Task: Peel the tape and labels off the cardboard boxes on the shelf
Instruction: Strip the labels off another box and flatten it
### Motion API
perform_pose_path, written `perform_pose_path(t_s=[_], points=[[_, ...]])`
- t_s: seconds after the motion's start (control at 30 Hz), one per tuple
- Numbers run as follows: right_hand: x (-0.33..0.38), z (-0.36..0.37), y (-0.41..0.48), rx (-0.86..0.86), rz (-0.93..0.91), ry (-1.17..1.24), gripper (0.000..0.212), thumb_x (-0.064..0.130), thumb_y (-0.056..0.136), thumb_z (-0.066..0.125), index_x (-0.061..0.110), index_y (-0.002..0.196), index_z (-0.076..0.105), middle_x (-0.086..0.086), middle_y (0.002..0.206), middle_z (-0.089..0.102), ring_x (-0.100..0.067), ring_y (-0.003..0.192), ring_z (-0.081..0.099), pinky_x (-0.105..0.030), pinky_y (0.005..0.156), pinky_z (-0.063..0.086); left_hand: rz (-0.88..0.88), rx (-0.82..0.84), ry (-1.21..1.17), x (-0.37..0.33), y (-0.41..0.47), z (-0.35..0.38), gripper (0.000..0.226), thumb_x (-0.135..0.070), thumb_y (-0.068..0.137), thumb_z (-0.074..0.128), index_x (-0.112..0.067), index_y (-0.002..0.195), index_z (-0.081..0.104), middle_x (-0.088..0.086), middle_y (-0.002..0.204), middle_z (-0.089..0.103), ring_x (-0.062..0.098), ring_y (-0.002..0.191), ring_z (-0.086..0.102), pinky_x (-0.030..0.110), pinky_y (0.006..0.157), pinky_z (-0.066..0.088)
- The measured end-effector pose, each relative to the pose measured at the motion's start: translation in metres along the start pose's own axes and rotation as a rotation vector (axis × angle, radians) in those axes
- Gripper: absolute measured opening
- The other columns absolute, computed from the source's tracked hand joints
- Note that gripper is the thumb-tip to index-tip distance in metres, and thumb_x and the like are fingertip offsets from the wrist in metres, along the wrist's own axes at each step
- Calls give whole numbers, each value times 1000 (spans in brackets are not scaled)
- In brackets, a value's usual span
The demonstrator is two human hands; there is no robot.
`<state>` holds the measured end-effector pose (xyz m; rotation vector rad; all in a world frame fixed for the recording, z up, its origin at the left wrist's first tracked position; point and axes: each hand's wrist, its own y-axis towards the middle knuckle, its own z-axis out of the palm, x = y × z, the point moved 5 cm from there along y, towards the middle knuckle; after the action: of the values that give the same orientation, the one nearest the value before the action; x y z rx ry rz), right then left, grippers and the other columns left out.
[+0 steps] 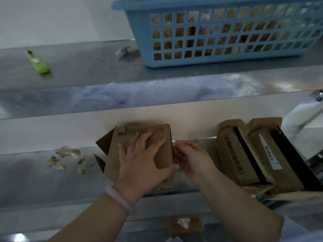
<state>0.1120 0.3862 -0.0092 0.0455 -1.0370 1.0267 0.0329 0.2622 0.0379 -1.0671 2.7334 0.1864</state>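
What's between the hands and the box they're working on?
Nothing visible. The left hand lies flat on the box; the right hand is at its right edge. The other boxes stand apart, further right.

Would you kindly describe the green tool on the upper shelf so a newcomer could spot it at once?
On the upper steel shelf, the large blue plastic lattice basket stands at the right. Far to its left lies a slim bright green plastic tool, angled on the metal. Nothing else on that shelf is green.
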Motion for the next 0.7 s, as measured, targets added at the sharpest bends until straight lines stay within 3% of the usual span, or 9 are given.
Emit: perform_pose_path(t_s=[0.07, 0.13, 0.33, 0.43, 0.5, 0.6, 0.7], points=[[-3, 1, 1, -6, 14, 3, 5, 9, 90, 64, 8, 90, 59, -7, 66, 66, -14, 55, 62, -26, 50, 50, -1, -22, 33, -2, -1, 1, 89, -90, 61, 27, -55, 141, 16, -13, 154, 7, 18, 145, -3, 58, 115, -1], [-3, 1, 3, -16, 5, 14, 6, 7, 90, 64, 9, 92, 59, -7, 66, 65, -14, 55, 63, -24, 47, 50, -9, -34, 33, -3, 0, 0, 85, -87, 64, 32, -54, 141, 16, -12, 154, 9, 19, 145, -1, 59, 115, 0], [17, 23, -8, 69, -128, 37, 10, 2, 88, 61, 12, 87, 62, -1, 63, 64, -12, 58, 59, -22, 60, 48, -32, -126, -155, 1, -9, -22, 83, -80, 61, 31, -59, 140, 18, -12, 153, 15, 16, 144, 9, 53, 116, 12], [37, 47, -17, 162, -237, -128, 13, 0, 86, 63, 12, 84, 61, 0, 63, 65, -12, 60, 58, -24, 62, 45, -8, -252, -339, 9, -15, -39, 77, -72, 65, 40, -58, 139, 23, -8, 148, 25, 14, 137, 20, 45, 114, 22], [47, 61, -23, 208, -309, -289, 14, 0, 85, 66, 13, 87, 60, 3, 65, 67, -11, 62, 61, -21, 60, 47, -20, -268, -472, 17, -17, -40, 74, -71, 67, 44, -63, 137, 21, -13, 144, 22, 13, 136, 22, 43, 114, 27], [51, 75, -27, 256, -369, -504, 19, 6, 83, 71, 18, 93, 60, 5, 69, 69, -9, 69, 66, -19, 61, 50, 6, -216, -605, 23, -19, -33, 66, -69, 68, 43, -77, 127, 12, -28, 134, 12, 5, 136, 17, 35, 114, 27], [45, 84, -28, 301, -368, -647, 20, 14, 82, 74, 25, 95, 63, 4, 78, 72, -8, 75, 69, -18, 62, 50, 42, -245, -655, 32, -23, -27, 61, -60, 70, 42, -74, 126, 22, -25, 135, 12, -1, 132, 18, 19, 107, 25]])
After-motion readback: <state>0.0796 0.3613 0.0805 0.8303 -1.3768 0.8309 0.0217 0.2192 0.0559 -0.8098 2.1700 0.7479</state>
